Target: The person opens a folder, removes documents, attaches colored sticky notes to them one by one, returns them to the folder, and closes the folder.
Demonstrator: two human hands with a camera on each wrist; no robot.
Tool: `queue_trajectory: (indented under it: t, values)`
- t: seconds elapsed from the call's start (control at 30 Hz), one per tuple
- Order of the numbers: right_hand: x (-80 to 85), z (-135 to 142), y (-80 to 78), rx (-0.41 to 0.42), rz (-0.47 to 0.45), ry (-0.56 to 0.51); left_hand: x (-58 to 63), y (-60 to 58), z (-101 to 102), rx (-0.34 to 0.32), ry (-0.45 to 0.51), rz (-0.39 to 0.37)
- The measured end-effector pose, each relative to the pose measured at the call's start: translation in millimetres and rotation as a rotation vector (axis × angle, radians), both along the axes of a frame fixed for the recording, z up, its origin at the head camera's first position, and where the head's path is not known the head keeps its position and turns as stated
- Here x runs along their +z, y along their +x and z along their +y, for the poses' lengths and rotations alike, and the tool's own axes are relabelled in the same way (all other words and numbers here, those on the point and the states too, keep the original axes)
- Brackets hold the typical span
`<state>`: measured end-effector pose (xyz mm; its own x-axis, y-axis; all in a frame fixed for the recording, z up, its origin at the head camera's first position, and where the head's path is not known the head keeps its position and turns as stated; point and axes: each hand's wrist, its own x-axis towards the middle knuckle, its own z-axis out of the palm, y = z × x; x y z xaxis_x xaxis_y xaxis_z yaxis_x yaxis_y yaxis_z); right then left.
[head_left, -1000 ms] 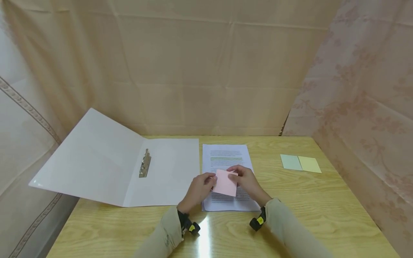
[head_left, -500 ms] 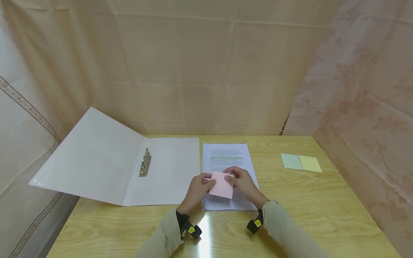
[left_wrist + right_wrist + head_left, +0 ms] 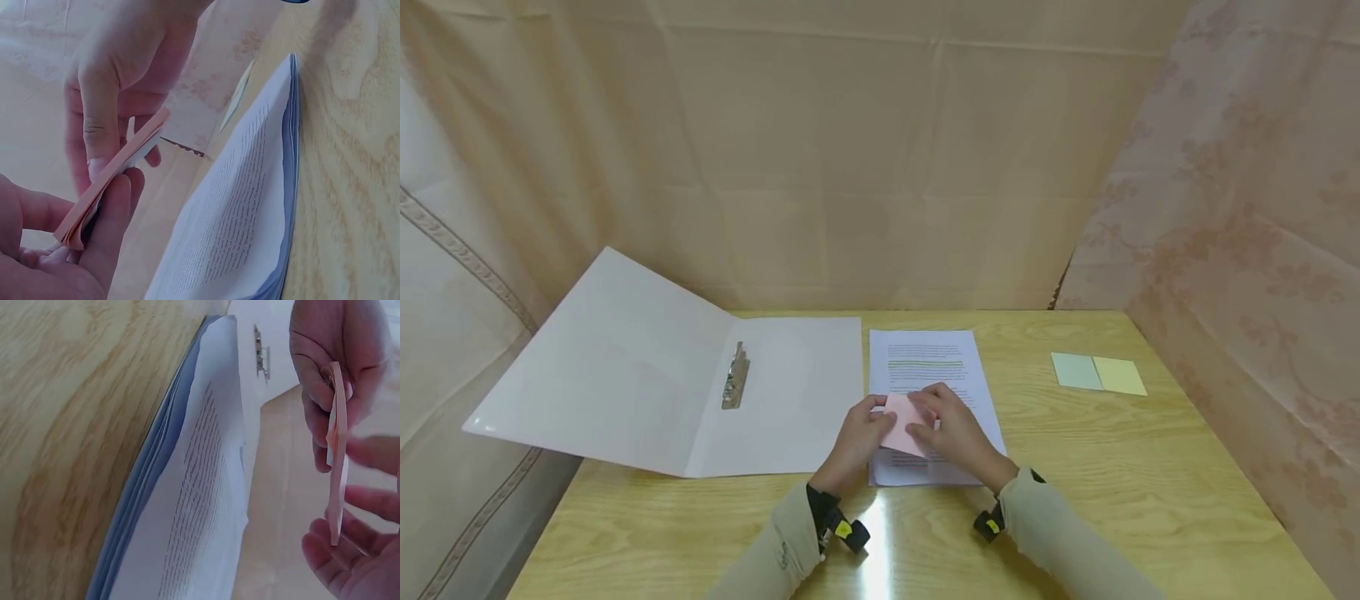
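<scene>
- Left hand [image 3: 854,435]: fingers grasping one side of the pink pad [image 3: 900,413].
- Right hand [image 3: 958,433]: fingers grasping its other side.
- Pink pad: held above the papers [image 3: 925,340], beside the binder [image 3: 805,392].

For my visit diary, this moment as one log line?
left hand: holds square pink paper pad; right hand: grips pad; beneath: white printed paper stack; beside stack: open white folder
</scene>
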<state>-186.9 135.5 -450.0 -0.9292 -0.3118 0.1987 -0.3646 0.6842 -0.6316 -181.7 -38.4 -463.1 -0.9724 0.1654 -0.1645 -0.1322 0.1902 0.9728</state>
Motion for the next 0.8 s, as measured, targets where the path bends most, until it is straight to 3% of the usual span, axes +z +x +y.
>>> queue_trajectory:
  t: [0.13,0.3,0.43,0.8]
  values:
    - [1.7,-1.6,4.6,0.065,0.032,0.101,-0.1,0.4,-0.4,-0.010,-0.001,-0.006]
    - [3.5,-1.7,8.7,0.108,0.014,0.118,2.1,2.0,-0.7,0.003,-0.004,0.001]
    - [2.7,-1.1,10.5,0.150,0.054,0.148,1.9,2.9,-0.8,0.023,0.007,-0.006]
    - [1.2,-3.5,13.5,0.169,0.048,0.162,-1.8,9.2,-4.5,0.037,0.089,-0.022]
